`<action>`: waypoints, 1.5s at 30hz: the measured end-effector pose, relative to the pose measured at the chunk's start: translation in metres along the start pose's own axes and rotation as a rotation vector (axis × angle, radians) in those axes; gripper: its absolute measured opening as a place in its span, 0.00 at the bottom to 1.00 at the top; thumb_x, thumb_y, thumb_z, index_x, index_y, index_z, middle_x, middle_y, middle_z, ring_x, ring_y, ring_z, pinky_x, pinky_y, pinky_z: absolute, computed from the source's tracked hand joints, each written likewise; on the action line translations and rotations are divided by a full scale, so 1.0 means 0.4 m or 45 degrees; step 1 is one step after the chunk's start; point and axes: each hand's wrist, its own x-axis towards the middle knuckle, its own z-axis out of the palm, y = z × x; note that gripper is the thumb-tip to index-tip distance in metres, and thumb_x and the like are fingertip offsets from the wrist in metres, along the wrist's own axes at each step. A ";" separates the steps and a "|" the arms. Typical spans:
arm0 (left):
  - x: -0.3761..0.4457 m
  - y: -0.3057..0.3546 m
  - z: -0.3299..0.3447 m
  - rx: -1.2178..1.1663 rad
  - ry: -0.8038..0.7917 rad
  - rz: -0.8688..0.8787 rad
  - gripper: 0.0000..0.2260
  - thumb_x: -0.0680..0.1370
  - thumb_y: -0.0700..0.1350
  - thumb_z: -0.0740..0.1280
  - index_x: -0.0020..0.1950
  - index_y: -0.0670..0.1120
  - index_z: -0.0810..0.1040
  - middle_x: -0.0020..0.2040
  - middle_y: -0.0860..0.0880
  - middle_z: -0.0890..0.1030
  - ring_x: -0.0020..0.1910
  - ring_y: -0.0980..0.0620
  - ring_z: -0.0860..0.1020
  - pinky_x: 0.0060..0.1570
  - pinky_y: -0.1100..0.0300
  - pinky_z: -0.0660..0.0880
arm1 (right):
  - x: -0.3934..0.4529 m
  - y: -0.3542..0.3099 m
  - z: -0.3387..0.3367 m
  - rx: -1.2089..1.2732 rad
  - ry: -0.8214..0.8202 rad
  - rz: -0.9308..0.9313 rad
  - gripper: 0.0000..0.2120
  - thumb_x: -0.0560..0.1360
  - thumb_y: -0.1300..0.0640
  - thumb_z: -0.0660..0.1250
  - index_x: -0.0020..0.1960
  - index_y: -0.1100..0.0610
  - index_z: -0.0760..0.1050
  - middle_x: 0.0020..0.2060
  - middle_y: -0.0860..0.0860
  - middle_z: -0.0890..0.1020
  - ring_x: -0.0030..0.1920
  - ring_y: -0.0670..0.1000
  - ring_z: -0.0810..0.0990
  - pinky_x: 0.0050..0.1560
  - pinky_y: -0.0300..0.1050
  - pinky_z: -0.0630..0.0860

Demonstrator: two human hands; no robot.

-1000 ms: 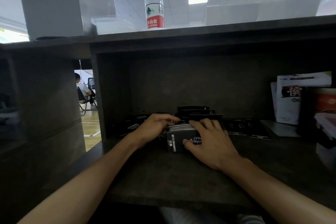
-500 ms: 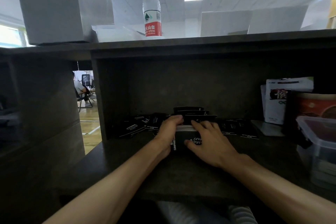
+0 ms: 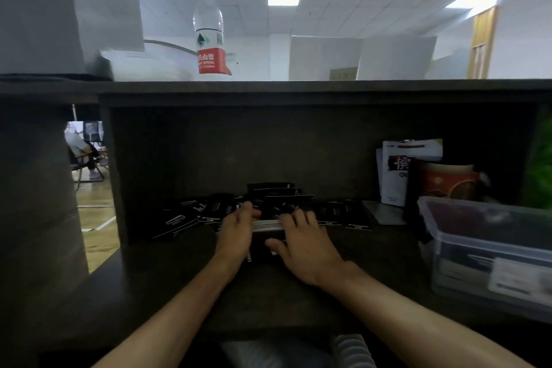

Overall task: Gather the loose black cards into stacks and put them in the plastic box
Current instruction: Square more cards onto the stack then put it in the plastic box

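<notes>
Card stack point(image 3: 266, 225) between both hands; loose cards point(image 3: 191, 218) around; plastic box point(image 3: 490, 251) right.

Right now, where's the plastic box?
Head view, far right on the desk: the plastic box sits right of both hands, in front of the red tin.

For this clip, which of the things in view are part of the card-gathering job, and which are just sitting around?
Part of the job:
- stack of black cards squared between left hand and right hand
- loose black cards scattered on the dark shelf
- clear plastic box at right

Just lying about:
- red-capped water bottle on the top ledge
- white printed pouch
- red-brown tub
</notes>
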 end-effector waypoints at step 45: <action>-0.186 0.130 0.459 0.470 -0.978 0.738 0.36 0.78 0.46 0.66 0.75 0.71 0.50 0.64 0.57 0.76 0.49 0.60 0.79 0.50 0.63 0.78 | -0.209 0.660 -0.483 0.168 -0.492 0.852 0.22 0.77 0.36 0.64 0.58 0.53 0.78 0.57 0.51 0.81 0.57 0.51 0.80 0.64 0.51 0.75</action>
